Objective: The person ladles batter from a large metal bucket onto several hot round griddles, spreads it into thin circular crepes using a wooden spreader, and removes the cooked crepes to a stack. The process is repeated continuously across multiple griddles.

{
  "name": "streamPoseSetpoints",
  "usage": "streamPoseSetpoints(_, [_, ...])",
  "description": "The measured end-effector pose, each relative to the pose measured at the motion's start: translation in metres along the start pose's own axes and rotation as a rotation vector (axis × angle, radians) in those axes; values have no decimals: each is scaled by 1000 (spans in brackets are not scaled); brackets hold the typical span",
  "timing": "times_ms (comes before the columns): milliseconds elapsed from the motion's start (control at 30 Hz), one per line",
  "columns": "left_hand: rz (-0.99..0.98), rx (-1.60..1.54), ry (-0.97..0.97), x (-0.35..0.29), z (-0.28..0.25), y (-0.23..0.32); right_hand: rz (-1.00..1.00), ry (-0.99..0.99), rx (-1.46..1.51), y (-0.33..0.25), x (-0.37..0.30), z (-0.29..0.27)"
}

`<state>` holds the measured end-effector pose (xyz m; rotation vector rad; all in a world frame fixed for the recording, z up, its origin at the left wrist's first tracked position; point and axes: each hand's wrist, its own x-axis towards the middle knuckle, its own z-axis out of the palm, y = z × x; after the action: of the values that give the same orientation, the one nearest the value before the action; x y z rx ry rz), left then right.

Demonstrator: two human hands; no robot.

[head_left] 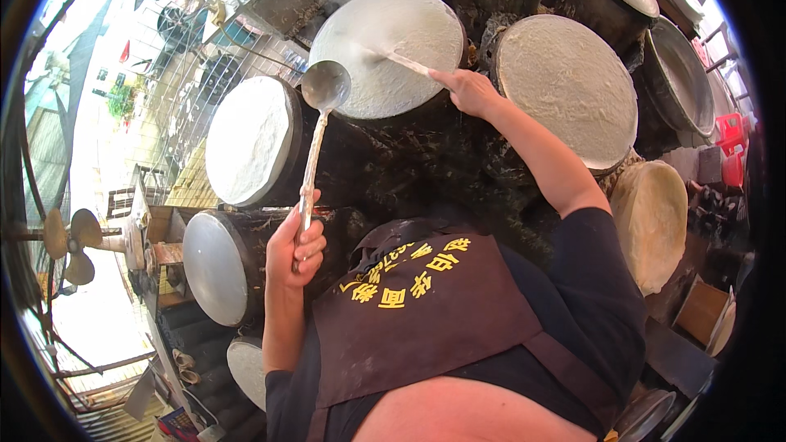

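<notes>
In my left hand [296, 250], fingers wrapped round the handle, is a long-handled metal ladle [326, 84]. Its round bowl is raised by the near left rim of the far steaming round pan [385, 86], which has a pale, wet-looking layer on top. My right hand [473, 92] reaches to that pan's right side, closed on a pale stick-like tool [407, 63]. The tool's far end is over the pale layer, blurred by motion and steam, so its shape cannot be made out.
More round pale-topped pans surround me: one on the right [566, 90], one on the left [250, 141] and a smooth grey one [214, 268] nearer. A pale cloth-like disc [649, 227] stands right. A fan [79, 244] is at far left, red plastic containers [731, 143] at far right.
</notes>
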<state>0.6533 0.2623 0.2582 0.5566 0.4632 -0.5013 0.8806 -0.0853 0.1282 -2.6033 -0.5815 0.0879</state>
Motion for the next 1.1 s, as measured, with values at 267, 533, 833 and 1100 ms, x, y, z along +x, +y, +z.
streamPoseSetpoints(267, [196, 548, 330, 81, 30, 7, 84, 435, 462, 12, -94, 46])
streamPoseSetpoints(533, [284, 983, 431, 139, 49, -1, 450, 165, 1052, -66, -130, 61])
streamPoseSetpoints(833, [49, 3, 196, 149, 112, -85, -4, 209, 658, -84, -145, 116])
streamPoseSetpoints(1100, [153, -98, -184, 16, 45, -41, 243, 234, 258, -45, -131, 67])
